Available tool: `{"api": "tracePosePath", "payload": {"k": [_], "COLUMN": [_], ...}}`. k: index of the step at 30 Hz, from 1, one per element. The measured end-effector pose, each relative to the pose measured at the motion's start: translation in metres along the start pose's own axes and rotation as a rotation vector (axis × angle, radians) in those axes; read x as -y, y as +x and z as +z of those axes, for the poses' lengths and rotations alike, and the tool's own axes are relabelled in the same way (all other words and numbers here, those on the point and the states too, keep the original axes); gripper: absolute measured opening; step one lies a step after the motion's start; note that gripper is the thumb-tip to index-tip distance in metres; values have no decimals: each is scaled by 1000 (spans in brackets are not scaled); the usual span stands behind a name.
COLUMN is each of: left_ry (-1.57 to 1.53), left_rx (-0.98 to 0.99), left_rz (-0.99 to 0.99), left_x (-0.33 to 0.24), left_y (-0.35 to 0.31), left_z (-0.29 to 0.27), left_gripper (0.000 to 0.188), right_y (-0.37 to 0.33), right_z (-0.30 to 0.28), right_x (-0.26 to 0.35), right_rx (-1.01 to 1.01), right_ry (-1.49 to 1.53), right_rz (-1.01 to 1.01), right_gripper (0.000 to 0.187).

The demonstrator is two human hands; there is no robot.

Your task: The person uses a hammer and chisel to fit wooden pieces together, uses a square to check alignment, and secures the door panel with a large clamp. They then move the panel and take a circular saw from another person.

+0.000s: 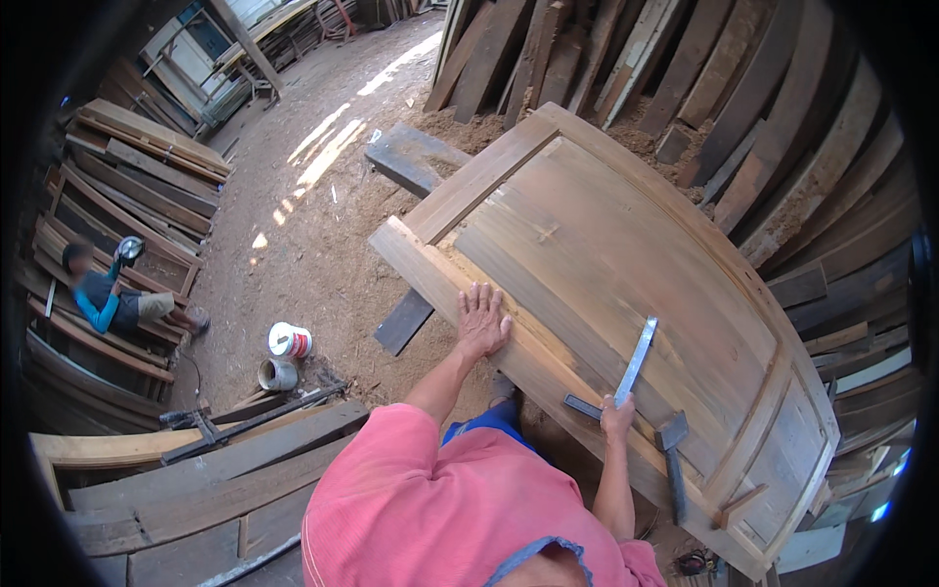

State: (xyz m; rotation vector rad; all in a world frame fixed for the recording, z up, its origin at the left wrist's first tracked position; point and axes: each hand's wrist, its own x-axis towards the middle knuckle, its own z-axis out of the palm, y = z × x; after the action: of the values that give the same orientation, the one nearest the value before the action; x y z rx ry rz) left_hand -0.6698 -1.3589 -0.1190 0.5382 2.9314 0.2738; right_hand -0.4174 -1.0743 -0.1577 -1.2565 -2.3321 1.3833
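Note:
A large panelled wooden door [626, 235] lies in front of me, raised off the ground on timbers. My left hand [482, 323] rests on the near long rail of its frame, fingers spread, holding nothing. My right hand [617, 415] is closed around a try square [638, 359] near its corner. The metal blade points away across the panel, and the dark stock sits over the near rail. Just right of that hand is a hammer [672, 432], its dark handle reaching toward the near edge. A small wood strip [740, 505] lies farther right on the door.
Dark support timbers [406, 321] stick out under the door's left end. A white bucket [290, 339] and a grey can [278, 374] stand on the dirt floor beside a bar clamp [249, 426]. Planks [753, 88] lean at the right. A person [108, 293] sits at far left.

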Motion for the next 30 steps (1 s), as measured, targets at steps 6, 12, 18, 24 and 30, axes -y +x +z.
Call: {"api": "tracePosePath", "payload": {"k": [6, 12, 18, 24, 30], "left_ry": [-68, -175, -344, -160, -443], "left_rx": [-70, -29, -36, -169, 482], "left_rz": [34, 183, 471, 253, 58], "left_x": [20, 23, 132, 281, 319], "left_y": [-1, -1, 41, 151, 229], "left_z": [6, -5, -33, -115, -130], "left_gripper": [63, 57, 62, 81, 78], "right_y": [-19, -24, -43, -51, -46], "right_z": [27, 113, 245, 295, 306], "right_x": [63, 156, 215, 255, 252], "right_rx": [128, 129, -107, -339, -394], "right_ry": [647, 557, -432, -589, -595], "right_rz": [41, -106, -129, 218, 225], "right_gripper": [13, 38, 54, 53, 49]}}
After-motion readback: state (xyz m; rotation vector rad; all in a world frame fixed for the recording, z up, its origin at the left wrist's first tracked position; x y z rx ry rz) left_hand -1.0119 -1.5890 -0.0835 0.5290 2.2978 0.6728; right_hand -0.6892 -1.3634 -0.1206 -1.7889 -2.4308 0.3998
